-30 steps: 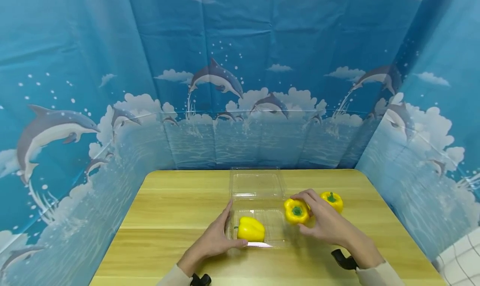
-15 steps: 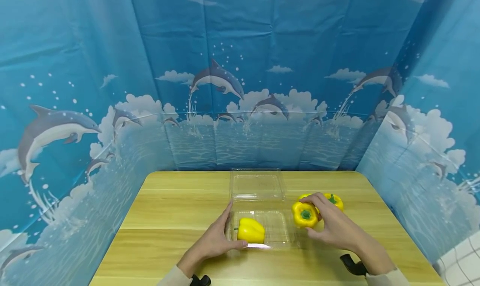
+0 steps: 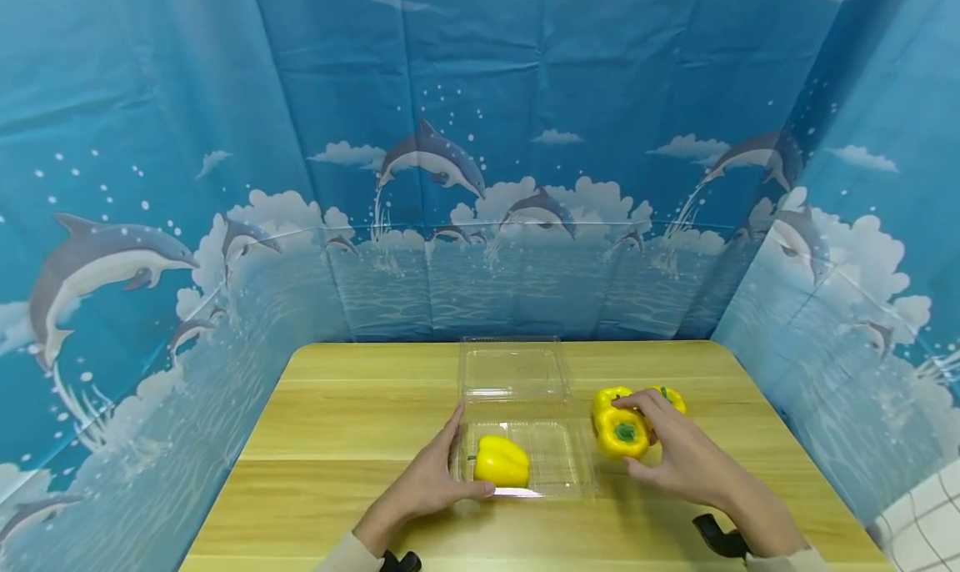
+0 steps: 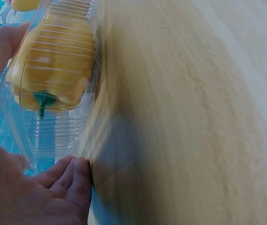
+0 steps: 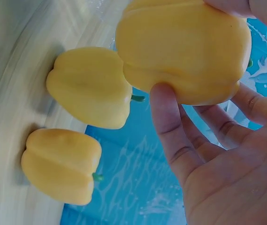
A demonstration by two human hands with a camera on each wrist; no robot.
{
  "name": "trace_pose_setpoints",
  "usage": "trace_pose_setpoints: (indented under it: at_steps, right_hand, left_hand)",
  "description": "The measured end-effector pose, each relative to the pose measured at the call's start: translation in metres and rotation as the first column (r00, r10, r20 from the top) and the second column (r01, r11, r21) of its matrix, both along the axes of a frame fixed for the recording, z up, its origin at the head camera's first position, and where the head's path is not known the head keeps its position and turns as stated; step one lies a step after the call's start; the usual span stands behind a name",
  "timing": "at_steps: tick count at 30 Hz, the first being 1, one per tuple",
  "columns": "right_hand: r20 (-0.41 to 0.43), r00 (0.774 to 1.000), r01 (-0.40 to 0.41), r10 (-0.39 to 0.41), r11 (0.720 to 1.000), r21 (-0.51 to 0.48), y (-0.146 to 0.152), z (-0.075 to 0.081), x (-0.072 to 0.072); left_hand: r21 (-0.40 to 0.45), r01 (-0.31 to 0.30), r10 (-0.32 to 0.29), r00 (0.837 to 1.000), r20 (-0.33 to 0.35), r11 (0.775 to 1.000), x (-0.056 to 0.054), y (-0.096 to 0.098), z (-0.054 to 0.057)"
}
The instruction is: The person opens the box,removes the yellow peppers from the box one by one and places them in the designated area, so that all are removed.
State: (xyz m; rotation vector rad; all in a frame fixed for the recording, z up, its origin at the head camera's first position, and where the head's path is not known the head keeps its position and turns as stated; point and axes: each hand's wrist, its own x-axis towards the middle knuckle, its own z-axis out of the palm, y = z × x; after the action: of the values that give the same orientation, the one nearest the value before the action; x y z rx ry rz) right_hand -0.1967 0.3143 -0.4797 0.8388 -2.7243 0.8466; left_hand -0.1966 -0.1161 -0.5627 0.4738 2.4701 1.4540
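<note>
My left hand rests against the front left corner of a clear plastic clamshell container, fingers along its left side and thumb along the front. In that container a yellow bell pepper lies on its side, its green stem showing through the plastic in the left wrist view. To the right, my right hand grips another yellow bell pepper between thumb and fingers, raised over the table. Two more yellow peppers stand just beyond it: one nearer the container, one farther right, partly covered by my hand in the head view.
The container's hinged lid is folded back toward the table's far edge. Wood-look tabletop extends on both sides. A blue dolphin-print curtain surrounds the table at the back and sides.
My right hand has moved right, away from the container, carrying the gripped pepper and uncovering part of the pepper behind it. My left hand and the container have stayed still.
</note>
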Motion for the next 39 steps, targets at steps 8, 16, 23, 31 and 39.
trace_pose_setpoints:
  at_steps: [8, 16, 23, 31, 39]
  right_hand:
    - [-0.009, 1.0, -0.003, 0.003, 1.0, -0.01, 0.006, -0.006, 0.0]
    - [-0.019, 1.0, -0.003, 0.002, 1.0, -0.019, 0.01, -0.01, 0.002]
    - [-0.033, 0.999, 0.013, -0.013, 1.0, -0.012, 0.012, -0.013, 0.006]
    - [0.018, 0.999, 0.031, -0.03, 0.999, -0.013, 0.016, -0.02, 0.009]
    - [0.05, 0.998, 0.035, -0.034, 0.999, -0.014, 0.019, -0.029, 0.009]
  left_hand:
    - [-0.007, 0.002, -0.002, 1.0, -0.015, 1.0, -0.001, -0.001, -0.001]
    - [-0.007, -0.002, 0.002, 1.0, -0.015, 1.0, 0.0, 0.0, -0.001]
    - [-0.006, 0.002, -0.002, 1.0, -0.01, 1.0, 0.001, 0.0, 0.0]
    - [-0.006, 0.004, -0.005, 1.0, -0.006, 1.0, 0.001, 0.0, -0.001]
    - [-0.012, 0.003, -0.003, 1.0, -0.015, 1.0, 0.002, 0.001, -0.002]
